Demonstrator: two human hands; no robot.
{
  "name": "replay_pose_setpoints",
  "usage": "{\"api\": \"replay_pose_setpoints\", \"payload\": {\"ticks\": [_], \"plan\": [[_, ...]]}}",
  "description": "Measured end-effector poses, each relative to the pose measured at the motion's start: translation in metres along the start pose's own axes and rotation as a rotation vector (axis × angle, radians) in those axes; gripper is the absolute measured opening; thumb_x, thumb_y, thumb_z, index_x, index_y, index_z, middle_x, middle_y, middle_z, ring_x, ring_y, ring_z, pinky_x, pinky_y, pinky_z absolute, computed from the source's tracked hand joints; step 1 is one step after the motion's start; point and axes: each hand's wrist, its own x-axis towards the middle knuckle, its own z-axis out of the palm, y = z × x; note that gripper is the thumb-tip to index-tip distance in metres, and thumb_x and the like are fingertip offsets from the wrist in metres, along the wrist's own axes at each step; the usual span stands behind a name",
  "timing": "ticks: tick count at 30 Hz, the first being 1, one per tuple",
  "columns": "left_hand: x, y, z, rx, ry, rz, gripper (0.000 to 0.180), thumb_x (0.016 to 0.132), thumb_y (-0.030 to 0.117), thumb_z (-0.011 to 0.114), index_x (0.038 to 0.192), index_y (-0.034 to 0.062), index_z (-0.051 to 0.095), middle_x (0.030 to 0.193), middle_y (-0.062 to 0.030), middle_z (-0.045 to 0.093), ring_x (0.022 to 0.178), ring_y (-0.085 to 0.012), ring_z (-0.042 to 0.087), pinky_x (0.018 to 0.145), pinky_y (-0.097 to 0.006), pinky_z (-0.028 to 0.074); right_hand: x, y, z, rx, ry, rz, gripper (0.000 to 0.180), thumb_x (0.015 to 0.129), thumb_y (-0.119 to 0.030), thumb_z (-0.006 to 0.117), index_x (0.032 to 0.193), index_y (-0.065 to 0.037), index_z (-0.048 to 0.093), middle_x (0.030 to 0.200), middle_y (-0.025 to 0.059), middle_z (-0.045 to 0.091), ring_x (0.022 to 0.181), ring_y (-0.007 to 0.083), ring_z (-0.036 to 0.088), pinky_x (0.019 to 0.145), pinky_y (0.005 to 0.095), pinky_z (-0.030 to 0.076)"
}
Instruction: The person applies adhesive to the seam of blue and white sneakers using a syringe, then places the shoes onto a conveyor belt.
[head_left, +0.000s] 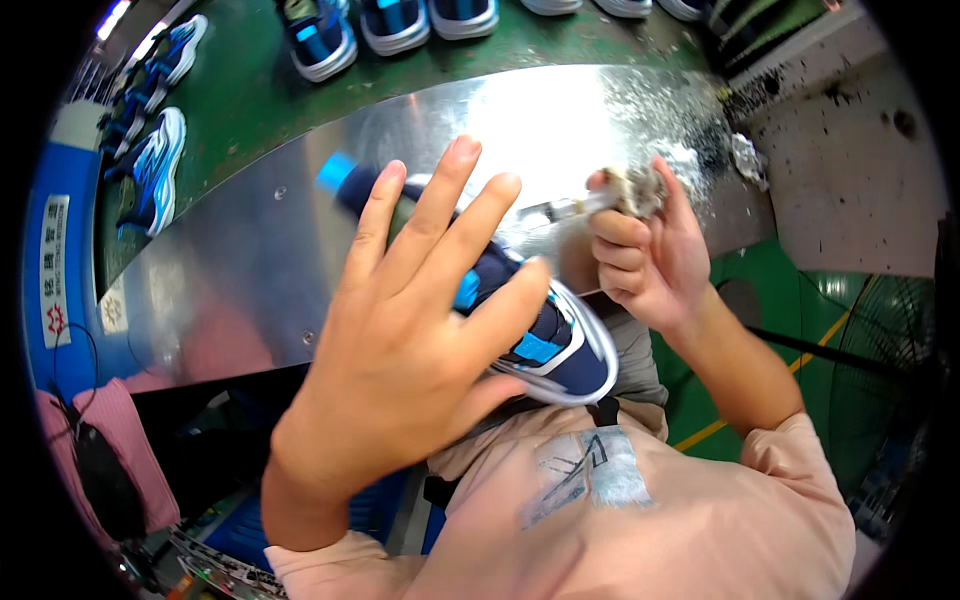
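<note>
1. Shoe [536, 348], navy with bright blue patches and a white sole, is what we find beneath the left hand [430, 290] from our viewpoint. It slants across the near edge of the metal worktop [230, 300], heel end toward the upper left, toe toward the lower right, near the wearer's body. Its heel end is blurred.

2. We see the left hand with its back toward us and its fingers spread wide, gripping nothing that we can make out. It hides the shoe's middle; whether the palm or any finger touches it, we cannot tell.

3. We see the right hand [650, 240] closed, fingers curled around a slender, pale tool [572, 208] that points left above the worktop. The tool's far end is too blurred for us to identify. A dirty greyish-white wad [638, 190] sits at the thumb and forefinger, beside the tool.

4. On the worktop's right part we notice strong glare and dark speckles, with a crumpled whitish lump [748, 162] by the upright panel [850, 170].

5. Beyond the worktop, on a green surface [250, 110], we count several more shoes: a row [395, 28] along the top and others [155, 170] at the left.
</note>
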Motion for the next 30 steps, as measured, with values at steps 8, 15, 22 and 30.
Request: {"api": "replay_pose_setpoints", "payload": {"ticks": [8,15,22,30], "plan": [[-0.061,0.028,0.053,0.182,0.493,0.020,0.023,0.075,0.009,0.059,0.096,0.0145,0.050,0.093,-0.0113,0.061,0.085,-0.0287,0.063,0.072,-0.036,0.051,0.032,-0.003,0.096,-0.918,0.037,0.388,0.072,0.085,-0.067,0.020,0.107,-0.002,0.042,0.048,-0.0046,0.029,0.038,0.0041,0.021,0.034,0.0179,0.016],[-0.070,0.062,0.067,0.288,0.537,-0.140,0.024,0.079,0.018,0.061,0.101,0.0216,0.051,0.103,-0.0021,0.059,0.097,-0.0214,0.060,0.089,-0.034,0.044,-0.007,-0.005,0.120,-1.190,0.044,0.305,0.084,0.080,-0.072,0.020,0.103,0.006,0.038,0.053,-0.0006,0.041,0.039,0.0030,0.035,0.036,0.0150,0.026],[-0.091,0.064,0.079,0.385,0.561,-0.132,0.028,0.082,0.030,0.060,0.108,0.0242,0.049,0.106,0.0004,0.056,0.101,-0.0204,0.058,0.094,-0.036,0.041,-0.045,-0.013,0.119,-1.180,0.031,0.161,0.086,0.077,-0.072,0.031,0.105,0.009,0.039,0.063,0.0038,0.047,0.045,0.0044,0.040,0.039,0.0157,0.030],[-0.100,0.051,0.073,0.386,0.533,-0.167,0.035,0.079,0.028,0.065,0.107,0.0224,0.045,0.106,-0.0008,0.053,0.104,-0.0219,0.055,0.095,-0.037,0.041,-0.070,-0.008,0.105,-0.958,-0.085,-0.018,0.097,0.072,-0.075,0.037,0.110,0.014,0.038,0.076,0.0087,0.053,0.056,0.0049,0.047,0.046,0.0156,0.037]]}}
